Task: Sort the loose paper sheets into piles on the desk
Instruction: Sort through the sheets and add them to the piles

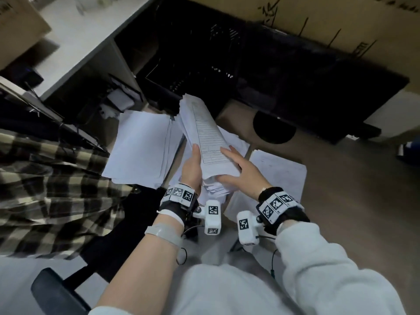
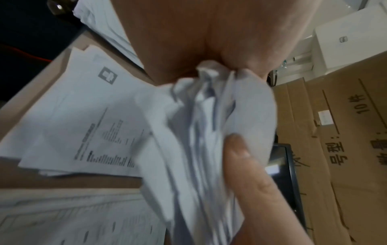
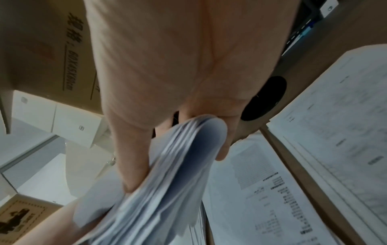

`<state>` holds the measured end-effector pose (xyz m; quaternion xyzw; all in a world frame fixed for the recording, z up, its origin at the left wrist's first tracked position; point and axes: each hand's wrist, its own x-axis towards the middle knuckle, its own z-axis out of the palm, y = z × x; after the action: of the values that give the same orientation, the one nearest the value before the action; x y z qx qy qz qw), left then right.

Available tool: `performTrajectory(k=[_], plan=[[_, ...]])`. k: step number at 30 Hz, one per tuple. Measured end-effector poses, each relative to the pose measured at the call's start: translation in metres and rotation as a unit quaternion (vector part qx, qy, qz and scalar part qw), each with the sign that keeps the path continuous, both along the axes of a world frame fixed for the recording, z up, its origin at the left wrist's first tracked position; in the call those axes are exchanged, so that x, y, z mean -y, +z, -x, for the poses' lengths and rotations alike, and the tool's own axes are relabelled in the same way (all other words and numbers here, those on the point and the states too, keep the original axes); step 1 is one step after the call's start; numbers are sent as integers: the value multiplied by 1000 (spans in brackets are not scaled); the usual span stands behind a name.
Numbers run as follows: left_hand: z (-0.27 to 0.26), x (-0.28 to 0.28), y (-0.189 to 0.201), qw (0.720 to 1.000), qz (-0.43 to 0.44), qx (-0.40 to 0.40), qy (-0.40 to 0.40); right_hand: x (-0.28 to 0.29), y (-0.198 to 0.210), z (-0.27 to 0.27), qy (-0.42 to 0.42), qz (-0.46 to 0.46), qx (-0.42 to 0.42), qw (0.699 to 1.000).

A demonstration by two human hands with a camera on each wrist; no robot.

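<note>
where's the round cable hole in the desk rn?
Head view: the round cable hole is in the desk, right of the held paper stack, beyond the right hand and the right-side paper pile.

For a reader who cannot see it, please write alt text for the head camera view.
Two bare hands hold a thick, curved bundle of white paper sheets above a brown desk: the left hand grips its left edge, the right hand its right side. A flat pile of white sheets lies to the left, another white pile to the right.
</note>
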<state>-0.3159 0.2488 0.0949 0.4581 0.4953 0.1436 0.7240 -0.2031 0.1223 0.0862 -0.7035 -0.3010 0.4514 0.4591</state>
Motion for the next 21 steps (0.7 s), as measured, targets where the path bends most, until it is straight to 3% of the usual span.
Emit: performTrajectory(k=[4,10,15,18,21], plan=[[-13,30,0,996,60,55,21,28,-4,-15,-23,14,54,998],[-25,64,-7,1000,-11,-4,-6,64,-2,-21,-208,29,99,973],[-31,69,-19,999,3,-15,-46,93,-6,-29,-382,49,52,921],[-33,67,-24,999,16,-3,-52,113,-8,-32,-494,46,62,866],[-35,65,-27,997,22,8,-76,130,-3,-27,-546,72,101,828]])
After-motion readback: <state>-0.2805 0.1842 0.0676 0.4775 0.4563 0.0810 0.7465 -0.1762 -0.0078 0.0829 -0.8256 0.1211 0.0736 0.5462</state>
